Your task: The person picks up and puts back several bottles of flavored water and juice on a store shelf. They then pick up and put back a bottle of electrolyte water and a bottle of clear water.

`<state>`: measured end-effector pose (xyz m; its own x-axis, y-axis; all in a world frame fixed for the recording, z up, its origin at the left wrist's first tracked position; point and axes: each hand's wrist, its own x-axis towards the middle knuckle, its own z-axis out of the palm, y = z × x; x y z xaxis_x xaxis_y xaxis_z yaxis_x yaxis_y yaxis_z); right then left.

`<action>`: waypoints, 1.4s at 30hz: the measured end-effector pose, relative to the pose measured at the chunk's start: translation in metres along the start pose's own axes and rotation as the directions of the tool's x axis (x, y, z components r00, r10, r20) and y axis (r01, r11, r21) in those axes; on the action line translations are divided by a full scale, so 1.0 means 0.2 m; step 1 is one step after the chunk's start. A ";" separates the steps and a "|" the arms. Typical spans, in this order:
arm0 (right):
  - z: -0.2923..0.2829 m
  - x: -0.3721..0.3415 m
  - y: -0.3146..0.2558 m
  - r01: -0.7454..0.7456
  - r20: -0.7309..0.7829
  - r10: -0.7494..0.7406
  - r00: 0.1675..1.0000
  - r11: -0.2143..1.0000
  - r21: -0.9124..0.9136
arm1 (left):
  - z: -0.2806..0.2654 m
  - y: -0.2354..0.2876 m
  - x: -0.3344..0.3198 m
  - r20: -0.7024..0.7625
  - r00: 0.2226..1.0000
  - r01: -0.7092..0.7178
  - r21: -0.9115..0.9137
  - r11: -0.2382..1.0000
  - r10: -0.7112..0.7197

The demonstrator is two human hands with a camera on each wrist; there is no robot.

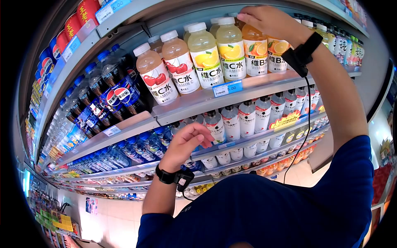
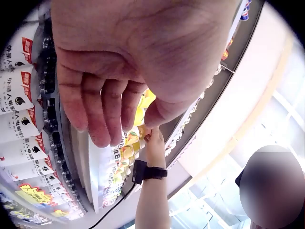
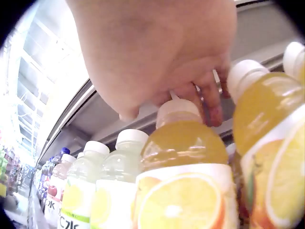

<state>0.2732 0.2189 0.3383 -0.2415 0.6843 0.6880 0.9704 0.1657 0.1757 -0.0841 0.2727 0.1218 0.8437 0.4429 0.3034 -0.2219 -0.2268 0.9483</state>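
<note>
Orange-drink bottle (image 3: 185, 150) beneath right hand (image 1: 271, 24), cannot quite tell whether gripped; left hand (image 1: 185, 144) lower, apart, relaxed.

Orange bottle (image 3: 186, 143): glossy plastic. Cap (image 3: 178, 112): smooth plastic. Shelf (image 1: 186, 106): metal. Sleeve (image 1: 347, 173): matt cloth.

The orange bottle (image 3: 186, 143) has a white cap (image 3: 178, 113) and orange-slice label (image 3: 178, 202); the sleeve (image 1: 349, 169) is dark blue.

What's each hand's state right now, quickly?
Left hand: open, holding nothing.
Right hand: fingers behind the cap of an orange-drink bottle; whether it grips anything cannot be told.
</note>
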 end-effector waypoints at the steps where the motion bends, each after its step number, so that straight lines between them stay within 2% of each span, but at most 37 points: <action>1: 0.02 -0.02 0.03 -0.018 -0.015 0.019 1.000 1.000 0.018 | 0.00 -0.01 0.00 0.009 1.000 0.003 -0.003 1.000 -0.003; 5: 0.04 -0.08 0.10 -0.009 -0.082 0.005 0.997 0.999 -0.048 | 0.02 -0.03 0.02 0.026 0.999 0.023 -0.037 0.999 -0.022; 8: 0.02 -0.08 0.13 0.007 -0.041 -0.005 0.999 0.998 0.056 | 0.03 -0.03 0.03 0.037 0.999 0.032 -0.043 0.999 -0.031; 10: -0.04 -0.10 0.06 0.058 -0.028 -0.058 0.998 0.998 -0.016 | 0.04 -0.03 0.04 0.041 0.999 0.032 -0.043 0.999 -0.030; 13: -0.02 -0.09 0.07 0.044 -0.022 -0.046 0.999 0.995 -0.087 | 0.04 -0.03 0.04 0.042 0.999 0.031 -0.044 0.999 -0.029; 18: -0.09 -0.12 0.01 0.023 -0.032 -0.025 0.999 0.996 -0.085 | 0.05 -0.03 0.03 0.035 0.999 0.028 -0.041 0.999 -0.026; 20: -0.09 -0.15 -0.05 0.045 -0.028 -0.048 0.998 0.994 -0.100 | 0.05 0.00 0.01 -0.028 0.999 -0.036 0.017 0.999 0.036; 21: -0.09 -0.16 -0.06 0.078 -0.154 -0.093 0.984 0.992 -0.099 | 0.04 0.02 -0.01 -0.042 0.998 -0.041 0.020 0.999 0.042; 22: -0.08 -0.17 -0.07 0.112 -0.276 -0.136 0.951 0.988 -0.101 | 0.01 0.05 -0.01 -0.113 0.982 -0.143 0.079 0.987 0.151; 23: -0.08 -0.18 -0.10 0.127 -0.277 -0.150 0.949 0.987 -0.098 | -0.02 0.08 -0.02 -0.176 0.949 -0.237 0.145 0.961 0.260; 24: -0.09 -0.18 -0.12 0.170 -0.355 -0.227 0.907 0.968 -0.185 | -0.03 0.12 -0.01 -0.248 0.897 -0.324 0.194 0.926 0.366; 25: -0.09 -0.18 -0.14 0.201 -0.422 -0.305 0.854 0.941 -0.274 | -0.06 0.16 0.01 -0.294 0.826 -0.403 0.286 0.869 0.480; 26: -0.08 -0.19 -0.17 0.202 -0.429 -0.320 0.845 0.933 -0.299 | -0.11 0.19 0.04 -0.365 0.709 -0.421 0.467 0.778 0.603; 27: -0.06 -0.18 -0.20 0.213 -0.430 -0.329 0.841 0.931 -0.297 | -0.16 0.24 0.08 -0.368 0.617 -0.367 0.647 0.668 0.696; 28: -0.03 -0.15 -0.23 0.265 -0.473 -0.361 0.804 0.929 -0.259 | -0.18 0.29 0.12 -0.380 0.539 -0.342 0.718 0.607 0.752; 29: -0.01 -0.14 -0.28 0.317 -0.515 -0.387 0.765 0.922 -0.222 | -0.23 0.33 0.16 -0.371 0.511 -0.227 0.812 0.538 0.775; 30: 0.01 -0.14 -0.35 0.314 -0.491 -0.317 0.811 0.945 -0.092 | -0.27 0.34 0.20 -0.409 0.528 -0.188 0.798 0.572 0.744; 32: 0.05 -0.11 -0.45 0.342 -0.504 -0.318 0.803 0.938 -0.047 | -0.31 0.35 0.25 -0.451 0.537 -0.145 0.783 0.605 0.712; 34: 0.06 -0.08 -0.55 0.384 -0.531 -0.315 0.787 0.923 0.021 | -0.29 0.35 0.28 -0.500 0.689 -0.178 0.586 0.791 0.525; 35: 0.08 -0.06 -0.57 0.387 -0.532 -0.318 0.785 0.922 0.021 | -0.27 0.35 0.29 -0.501 0.686 -0.178 0.587 0.790 0.527; 37: 0.12 -0.03 -0.62 0.389 -0.549 -0.299 0.780 0.920 0.053 | -0.24 0.35 0.29 -0.504 0.701 0.030 0.727 0.686 0.504; 38: 0.14 -0.01 -0.64 0.393 -0.549 -0.303 0.779 0.918 0.051 | -0.27 0.32 0.30 -0.522 0.665 0.042 0.741 0.671 0.534; 40: 0.17 0.03 -0.69 0.426 -0.565 -0.249 0.787 0.881 0.205 | -0.31 0.30 0.31 -0.554 0.657 0.048 0.708 0.705 0.512; 42: 0.21 0.05 -0.74 0.429 -0.549 -0.226 0.805 0.861 0.274 | -0.32 0.28 0.31 -0.585 0.649 0.055 0.674 0.737 0.487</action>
<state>0.1277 0.2318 0.2897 -0.4170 0.1236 0.9005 0.7337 0.6306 0.2532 -0.0752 0.3440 0.1997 0.1538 0.6842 0.7129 0.2121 -0.7275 0.6525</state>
